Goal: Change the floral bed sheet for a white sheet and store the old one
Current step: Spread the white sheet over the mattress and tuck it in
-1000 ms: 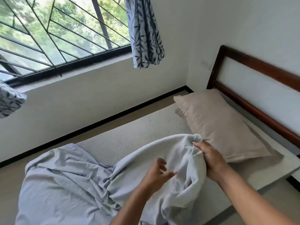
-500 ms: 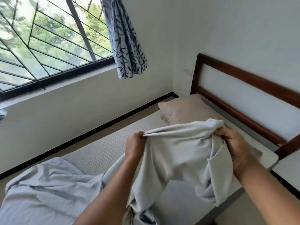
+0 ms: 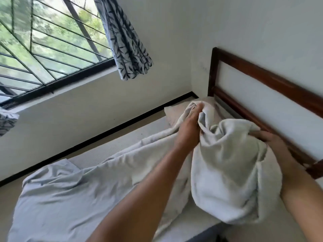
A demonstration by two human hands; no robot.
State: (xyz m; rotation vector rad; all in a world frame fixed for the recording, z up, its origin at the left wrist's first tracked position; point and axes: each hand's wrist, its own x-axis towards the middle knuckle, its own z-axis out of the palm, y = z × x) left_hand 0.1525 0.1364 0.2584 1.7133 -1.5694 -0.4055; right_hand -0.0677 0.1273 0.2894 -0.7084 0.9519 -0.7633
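Head view: left hand [image 3: 189,127] and right hand [image 3: 272,142] each clutch a bunched edge of the white sheet [image 3: 227,175], raised near the headboard [image 3: 262,81], remainder trailing over the mattress [image 3: 104,151]. Likely light, limp; best held at corners.

The sheet [image 3: 73,194] is lying bunched along the mattress [image 3: 111,151], its far end being held up between the left hand [image 3: 189,130] and right hand [image 3: 272,140] before the pillow [image 3: 173,111], which is lying beside the headboard [image 3: 262,81], right of the window [image 3: 43,49] and curtain [image 3: 125,46].
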